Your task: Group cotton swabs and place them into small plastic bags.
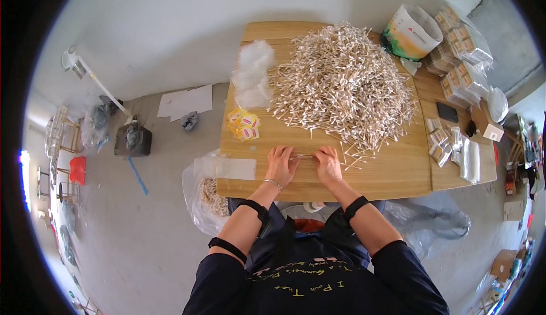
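A big heap of cotton swabs [347,81] with pale sticks covers the far middle of the wooden table. Just in front of it, near the table's front edge, my left hand [281,166] and my right hand [327,166] face each other. A few thin swabs [304,156] stretch between my closed fingers, held at both ends; how many, I cannot tell. Several loose swabs [354,158] lie to the right of my right hand. Left of my left hand are yellow-and-white printed labels [243,124] and a white strip [238,169] at the table's edge.
Clear plastic bags [254,73] lie at the table's far left. A printed tub [413,33] and stacked, wrapped packs [463,44] stand at the back right, with a dark phone [447,112] nearer. A plastic bag of swabs [213,198] hangs below the left edge.
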{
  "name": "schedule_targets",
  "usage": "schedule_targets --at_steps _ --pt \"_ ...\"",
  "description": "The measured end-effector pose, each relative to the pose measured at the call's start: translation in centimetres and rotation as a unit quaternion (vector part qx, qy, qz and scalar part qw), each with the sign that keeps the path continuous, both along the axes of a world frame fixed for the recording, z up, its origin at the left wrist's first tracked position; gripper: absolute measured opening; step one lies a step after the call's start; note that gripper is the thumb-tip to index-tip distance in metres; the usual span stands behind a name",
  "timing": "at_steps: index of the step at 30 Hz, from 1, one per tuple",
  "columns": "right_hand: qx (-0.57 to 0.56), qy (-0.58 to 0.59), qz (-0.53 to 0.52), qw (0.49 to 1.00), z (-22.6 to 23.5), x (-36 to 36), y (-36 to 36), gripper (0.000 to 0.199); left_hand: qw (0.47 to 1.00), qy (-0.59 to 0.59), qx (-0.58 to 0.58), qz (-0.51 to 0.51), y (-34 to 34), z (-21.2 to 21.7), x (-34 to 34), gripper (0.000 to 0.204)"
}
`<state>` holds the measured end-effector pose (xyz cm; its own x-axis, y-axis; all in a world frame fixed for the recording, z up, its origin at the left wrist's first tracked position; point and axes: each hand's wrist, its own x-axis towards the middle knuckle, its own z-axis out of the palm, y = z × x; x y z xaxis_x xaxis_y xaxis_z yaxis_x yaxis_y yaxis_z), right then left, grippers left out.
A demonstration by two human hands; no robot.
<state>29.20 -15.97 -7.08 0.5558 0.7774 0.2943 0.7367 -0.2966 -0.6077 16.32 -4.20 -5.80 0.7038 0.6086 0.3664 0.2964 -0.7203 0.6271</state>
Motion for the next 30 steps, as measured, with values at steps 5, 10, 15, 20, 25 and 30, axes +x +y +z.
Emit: schedule_targets --at_steps 5,10,15,20,25,30 --pt "0.006 -0.054 0.052 0.997 -0.5 -2.2 2.0 0.028 0.998 0.011 -0.019 -0.060 0.4 -0.6 -0.6 0.025" --pt "0.027 0.046 -0.034 0.998 0.4 -0.3 -1.9 0.028 0.997 0.060 0.045 0.001 -0.5 -0.5 -1.1 0.027" --pt "-0.114 -0.091 -0.138 0.980 2.9 4.6 -9.8 0.035 0.995 0.042 0.048 0.074 -1.2 0.2 -1.3 0.026" --pt "-0.040 -0.017 -0.122 0.992 1.4 4.6 -7.0 0.025 1.000 -0.013 -0.006 -0.016 -0.6 -1.1 -1.4 0.020" --pt "-0.010 -0.013 -0.119 0.993 0.5 2.8 -0.1 0.011 0.998 -0.025 -0.017 -0.049 -0.5 -1.1 -2.0 0.015" --pt "0.001 0.014 -0.006 1.000 0.4 0.0 3.2 0.007 0.998 0.043 0.036 -0.008 -1.0 -1.0 -2.4 0.020"
